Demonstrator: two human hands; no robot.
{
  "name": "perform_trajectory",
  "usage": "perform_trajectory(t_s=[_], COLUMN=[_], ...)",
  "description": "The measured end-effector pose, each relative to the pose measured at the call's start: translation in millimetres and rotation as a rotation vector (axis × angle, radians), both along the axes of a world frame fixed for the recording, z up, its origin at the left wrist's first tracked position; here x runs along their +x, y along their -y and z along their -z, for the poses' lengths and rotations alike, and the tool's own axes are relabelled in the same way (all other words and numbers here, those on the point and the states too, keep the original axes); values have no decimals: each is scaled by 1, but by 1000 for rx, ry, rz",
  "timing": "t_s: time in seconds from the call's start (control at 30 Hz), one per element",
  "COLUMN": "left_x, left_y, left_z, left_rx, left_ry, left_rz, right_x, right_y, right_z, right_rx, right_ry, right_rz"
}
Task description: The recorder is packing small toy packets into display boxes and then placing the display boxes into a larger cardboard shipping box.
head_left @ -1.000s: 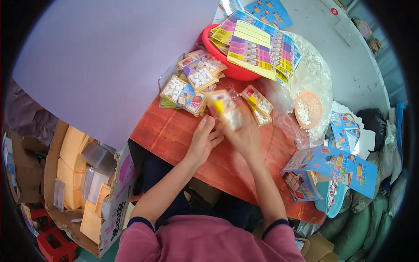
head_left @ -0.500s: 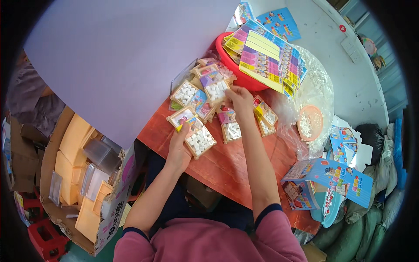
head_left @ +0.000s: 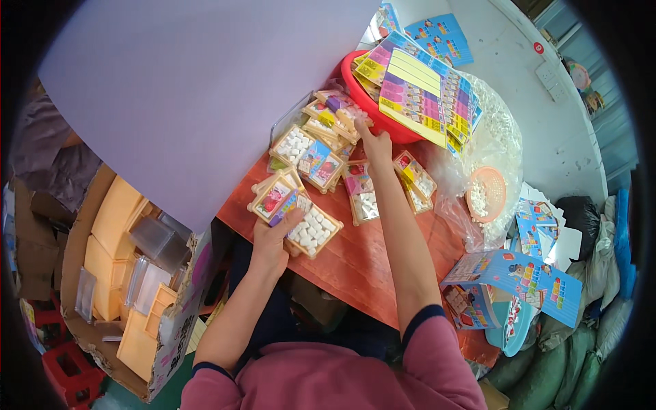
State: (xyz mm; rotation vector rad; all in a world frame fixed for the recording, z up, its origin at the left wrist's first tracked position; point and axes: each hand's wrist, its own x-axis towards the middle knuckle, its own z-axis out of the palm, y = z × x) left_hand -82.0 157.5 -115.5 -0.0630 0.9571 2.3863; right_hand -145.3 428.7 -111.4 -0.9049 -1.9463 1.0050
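Observation:
My left hand (head_left: 272,239) is closed around a small stack of shallow cream boxes, thumb on top. The top box (head_left: 314,231) has a purple paper band, a strawberry picture at one end and small white pieces at the other. Farther off, my right hand (head_left: 376,145) has its fingers closed at the edge of a similar box (head_left: 343,109) on the heap by the red basin. A blue-banded box (head_left: 307,157) lies between my hands on the heap. Another box (head_left: 361,193) lies beside my right forearm, left of a yellow-banded box (head_left: 414,181).
Printed card sheets (head_left: 413,92) overflow the red basin (head_left: 372,106). A clear bag (head_left: 502,130) of white pieces holds an orange strainer (head_left: 486,193). Blue cards lie over a teal basin (head_left: 512,328) at right. A carton (head_left: 82,273) of cream trays stands at left.
My right hand has moved up to the back of the heap. The left-hand stack has tilted and come nearer, and its top box now shows a purple band instead of yellow.

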Motion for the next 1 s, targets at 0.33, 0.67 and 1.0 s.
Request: perform_trajectory(t_s=[0.33,0.67,1.0], left_x=[-3,-8,-1], left_y=[8,-10,4], left_z=[8,16,-6], left_rx=[11,249,53], left_ry=[124,110,65], left_rz=[-12,-4,64], right_x=[8,130,51], right_y=[1,112,-26], right_z=[-7,-31,14], right_rx=[-613,-981,473], right_ry=[-302,-195,383], right_rz=[-13,-472,-221])
